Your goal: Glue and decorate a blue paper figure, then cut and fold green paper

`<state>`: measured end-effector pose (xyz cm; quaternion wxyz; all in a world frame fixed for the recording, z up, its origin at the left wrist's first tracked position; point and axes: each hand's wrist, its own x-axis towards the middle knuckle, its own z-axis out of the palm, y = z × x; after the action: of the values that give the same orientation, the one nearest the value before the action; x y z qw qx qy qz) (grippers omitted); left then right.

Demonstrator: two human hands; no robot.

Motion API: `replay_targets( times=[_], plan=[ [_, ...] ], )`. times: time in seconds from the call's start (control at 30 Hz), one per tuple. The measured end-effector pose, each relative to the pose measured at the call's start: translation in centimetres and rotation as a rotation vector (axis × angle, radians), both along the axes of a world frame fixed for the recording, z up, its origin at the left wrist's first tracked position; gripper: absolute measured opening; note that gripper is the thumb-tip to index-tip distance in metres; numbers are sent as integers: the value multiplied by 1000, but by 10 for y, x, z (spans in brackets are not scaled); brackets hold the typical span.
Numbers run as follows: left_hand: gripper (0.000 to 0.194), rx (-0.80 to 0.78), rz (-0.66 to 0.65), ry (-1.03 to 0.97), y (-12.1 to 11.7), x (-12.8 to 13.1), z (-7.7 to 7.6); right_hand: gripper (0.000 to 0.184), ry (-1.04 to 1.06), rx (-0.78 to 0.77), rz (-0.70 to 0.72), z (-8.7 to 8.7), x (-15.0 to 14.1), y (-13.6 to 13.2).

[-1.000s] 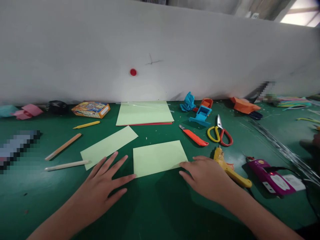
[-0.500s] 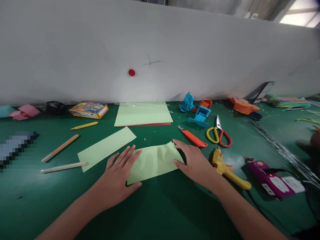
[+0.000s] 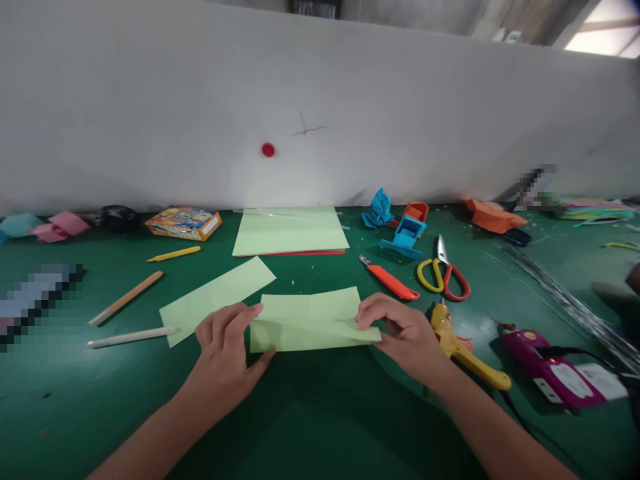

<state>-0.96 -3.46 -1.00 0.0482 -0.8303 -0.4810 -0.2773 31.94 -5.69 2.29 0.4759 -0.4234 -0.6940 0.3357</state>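
A pale green sheet of paper [image 3: 307,323] is held by its two ends above the green table, its surface slightly bent. My left hand [image 3: 227,347] grips the left end, fingers at the back and thumb at the near edge. At the right end, my right hand [image 3: 403,330] pinches the paper between thumb and curled fingers. A second pale green strip [image 3: 217,298] lies slanted just beyond my left hand. Close to my right hand rests a yellow glue gun [image 3: 463,350]. Beyond it are an orange utility knife [image 3: 390,279] and scissors [image 3: 443,270] with yellow and red handles.
Stacked pale green sheets [image 3: 290,233] lie by the white wall [image 3: 200,120]. A yellow pencil-like stick, an orange-brown stick [image 3: 127,298], a white stick [image 3: 130,337] and a box [image 3: 184,223] are on the left. A purple power strip [image 3: 555,370] with cables sits right.
The flat paper has been lifted and curved between my hands. My left hand moved right and closed on its left end; my right hand closed on the right end.
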Motion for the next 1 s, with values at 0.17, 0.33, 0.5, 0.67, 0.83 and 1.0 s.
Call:
replay_targets(
  times=[0.17,0.33,0.5,0.67,0.83,1.0],
  plan=[
    [26,321,-76,32,-5,1,23,30,-72,251,309,4,-10,-10],
    [27,175,-327,115,-11,1,39,34,-288,277,501,3,-21,-15],
    [24,257,-324,114,-27,2,46,76,-309,79,599,4,-21,-15],
    [24,323,-360,115,-24,-1,42,100,-460,-143,572,-3,-20,-15],
    [27,231,-346,147,-16,-1,30,108,-621,-200,461,-8,-22,-17],
    [53,25,-457,323,-17,9,19,106,-774,-134,474,-7,-25,-18]
  ],
)
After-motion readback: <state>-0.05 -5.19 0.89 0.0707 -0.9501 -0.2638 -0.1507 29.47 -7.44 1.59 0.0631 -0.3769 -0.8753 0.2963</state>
